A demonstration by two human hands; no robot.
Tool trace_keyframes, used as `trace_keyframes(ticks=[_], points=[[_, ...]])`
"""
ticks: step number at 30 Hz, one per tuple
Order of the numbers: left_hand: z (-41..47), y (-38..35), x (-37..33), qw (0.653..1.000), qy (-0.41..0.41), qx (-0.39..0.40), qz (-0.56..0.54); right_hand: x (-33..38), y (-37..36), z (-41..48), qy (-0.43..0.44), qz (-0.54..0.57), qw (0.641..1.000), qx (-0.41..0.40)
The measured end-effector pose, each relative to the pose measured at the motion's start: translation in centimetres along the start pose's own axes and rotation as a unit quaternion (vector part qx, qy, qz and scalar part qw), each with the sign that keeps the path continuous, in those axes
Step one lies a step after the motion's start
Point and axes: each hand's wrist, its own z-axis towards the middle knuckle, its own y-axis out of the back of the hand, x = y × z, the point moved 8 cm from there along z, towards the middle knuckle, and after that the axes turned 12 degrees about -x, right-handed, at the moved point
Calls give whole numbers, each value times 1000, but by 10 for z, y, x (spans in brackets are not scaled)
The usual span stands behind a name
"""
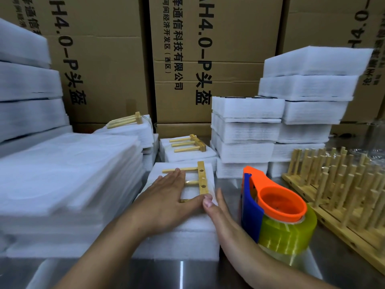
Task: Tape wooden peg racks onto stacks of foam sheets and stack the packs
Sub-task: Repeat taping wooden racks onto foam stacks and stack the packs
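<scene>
A wooden peg rack (201, 177) lies flat on a stack of white foam sheets (187, 236) in the middle of the steel table. My left hand (168, 197) presses flat on the rack's pegs, fingers straight. My right hand (218, 207) lies against the stack's right side, thumb on the top corner beside the rack's bar. An orange and blue tape dispenser (273, 207) with a yellowish clear roll stands just right of that hand. Two finished packs with racks on top sit behind: a nearer pack (187, 147) and a farther pack (129, 122).
Loose large foam sheets (68, 180) are piled at the left, with taller foam stacks (27, 84) behind. More foam stacks (291, 113) rise at the right rear. Several wooden peg racks (337, 180) stand upright at the right. Cardboard boxes (183, 59) wall off the back.
</scene>
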Motion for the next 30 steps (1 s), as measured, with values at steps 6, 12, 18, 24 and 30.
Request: trace_keyframes(ticks=[6,12,18,24,30], points=[[-2,3,-3,1000,5,-3,-12,-2,3,1,4,-71,997,32],[0,6,1,997,18,-30,-63,2,6,1,29,-59,998,16],[1,32,32,957,144,-162,-191,4,5,-1,52,-46,998,3],[1,20,58,963,211,-82,-144,7,-4,0,90,-29,994,54],[-2,12,60,970,217,-46,-104,6,-1,-1,107,-92,987,80]])
